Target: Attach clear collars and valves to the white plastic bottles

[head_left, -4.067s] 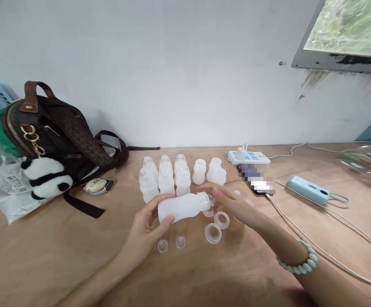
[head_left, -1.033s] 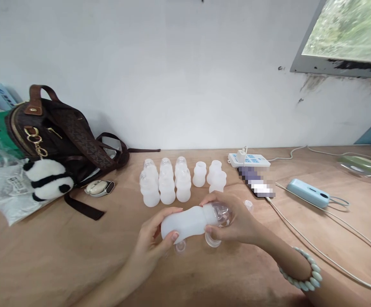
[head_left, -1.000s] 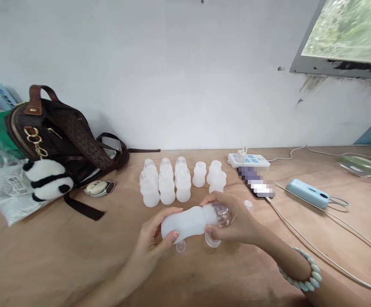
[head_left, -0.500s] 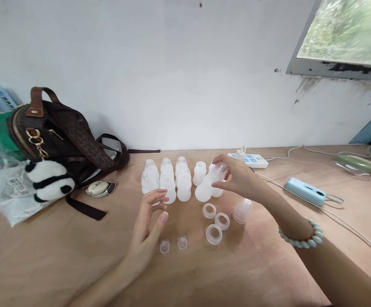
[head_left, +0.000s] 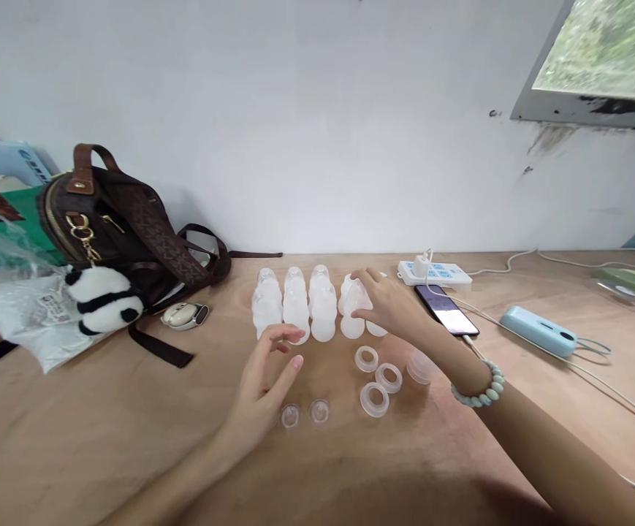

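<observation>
My right hand (head_left: 381,298) wraps its fingers around the upper part of a frosted baby bottle (head_left: 353,325), which stands upright at the front of the right-hand column. Bottles (head_left: 323,314) with clear domed caps stand in columns to its left, and others are partly hidden behind my right hand. My left hand (head_left: 265,380) hovers in front of the bottles, open, with fingers curved and nothing in it. Two small clear round pieces (head_left: 320,412) lie just right of it. Three translucent rings (head_left: 375,399) and a stack of clear caps (head_left: 419,367) lie nearer me, the stack partly behind my right forearm.
A brown backpack (head_left: 131,219) with a panda plush (head_left: 103,301) and a plastic bag (head_left: 37,314) are on the left, near a beige mouse-like device (head_left: 183,315). A power strip (head_left: 436,274), a phone (head_left: 447,310), a blue device (head_left: 539,331) and white cables lie right.
The capped bottle in my right hand went from tilted to upright, set down at the front of its column. My left hand stays open. The view has shifted slightly, showing the phone.
</observation>
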### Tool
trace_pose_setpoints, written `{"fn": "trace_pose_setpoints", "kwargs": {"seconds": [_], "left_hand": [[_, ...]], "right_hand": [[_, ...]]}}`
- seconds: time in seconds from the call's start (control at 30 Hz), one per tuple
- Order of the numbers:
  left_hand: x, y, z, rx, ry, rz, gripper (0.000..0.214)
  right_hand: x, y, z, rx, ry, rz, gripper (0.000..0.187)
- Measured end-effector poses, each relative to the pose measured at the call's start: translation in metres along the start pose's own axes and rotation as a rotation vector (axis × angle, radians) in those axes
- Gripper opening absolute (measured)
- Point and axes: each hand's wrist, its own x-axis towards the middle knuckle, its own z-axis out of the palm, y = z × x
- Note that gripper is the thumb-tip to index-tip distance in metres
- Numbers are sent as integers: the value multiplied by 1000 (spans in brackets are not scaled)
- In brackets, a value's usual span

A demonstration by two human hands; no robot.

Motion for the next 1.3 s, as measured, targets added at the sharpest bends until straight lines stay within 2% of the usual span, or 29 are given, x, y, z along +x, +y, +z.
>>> {"fn": "trace_pose_setpoints", "kwargs": {"seconds": [0.07,0.13,0.23,0.3,0.37,0.43,0.53,0.63,0.73,0.83,0.93,1.0,1.07,1.13,1.2,1.3], "left_hand": [[7,4,-7,72,-82,4,17],[14,8,-17,143,-238,-30,19],[21,12,-37,233,-532,-127,24],[23,12,-49,311,-711,-177,26],[23,9,-56,430,-857,-242,27],[23,3,-57,532,-921,-300,24],[23,-4,-54,589,-929,-331,15],[25,-5,-55,587,-916,-335,12],[29,0,-57,583,-835,-354,12],[31,6,-51,444,-697,-339,10],[28,4,-33,160,-516,-324,11],[23,0,-19,-21,-424,-325,14],[16,-5,-5,-144,-382,-349,18],[9,-6,5,-218,-369,-385,20],[3,-4,10,-278,-384,-411,20],[-1,4,11,-405,-416,-408,25]], "right_hand": [[-5,2,-3,28,46,-4,46],[-13,2,-9,69,118,-9,48],[-29,-3,-17,125,200,-33,29],[-40,-8,-18,130,169,-72,12],[-50,-14,-13,79,61,-121,11],[-56,-19,-3,1,-58,-162,12],[-61,-24,17,-83,-164,-222,8],[-63,-25,33,-130,-192,-261,7],[-64,-25,42,-147,-180,-236,8],[-64,-25,42,-130,-170,-211,12],[-65,-28,35,103,-3,-181,12],[-67,-33,28,373,179,-182,23],[-70,-41,21,577,304,-244,35],[-73,-51,17,653,336,-336,37],[-75,-59,18,631,307,-399,35],[-76,-65,23,578,260,-397,31]]}}
